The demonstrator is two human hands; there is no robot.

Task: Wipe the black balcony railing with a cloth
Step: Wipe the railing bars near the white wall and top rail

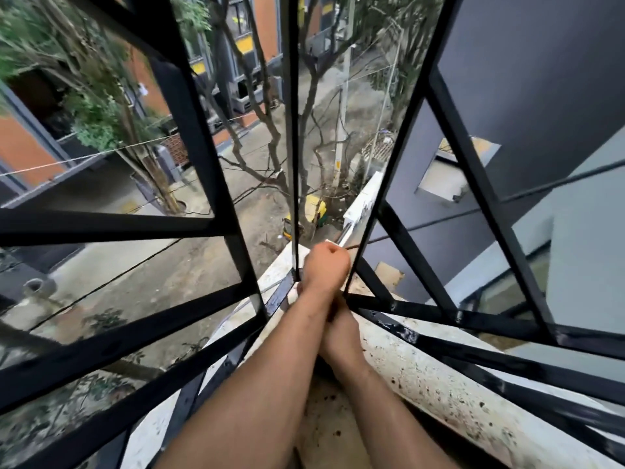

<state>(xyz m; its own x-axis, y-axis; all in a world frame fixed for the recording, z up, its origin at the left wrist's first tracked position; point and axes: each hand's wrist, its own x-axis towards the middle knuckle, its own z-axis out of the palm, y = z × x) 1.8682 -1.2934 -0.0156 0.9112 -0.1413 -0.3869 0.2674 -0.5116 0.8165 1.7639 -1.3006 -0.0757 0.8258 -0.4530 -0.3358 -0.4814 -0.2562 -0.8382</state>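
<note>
Meeting in a corner straight ahead, the black painted metal balcony railing [101,226] spreads out to both sides in flat bars and slimmer diagonal rods, its lower rails glossy and flecked with pale specks. It stands on a white concrete ledge [439,394] spotted with dark grime. The left hand [326,265] reaches out past the corner post, between the bars, its fingers curled into a fist that grips a small white cloth [330,245], of which only an edge shows on top. The right hand [340,328] lies under the left forearm by the corner's bottom rail; I cannot tell how its fingers are set.
</note>
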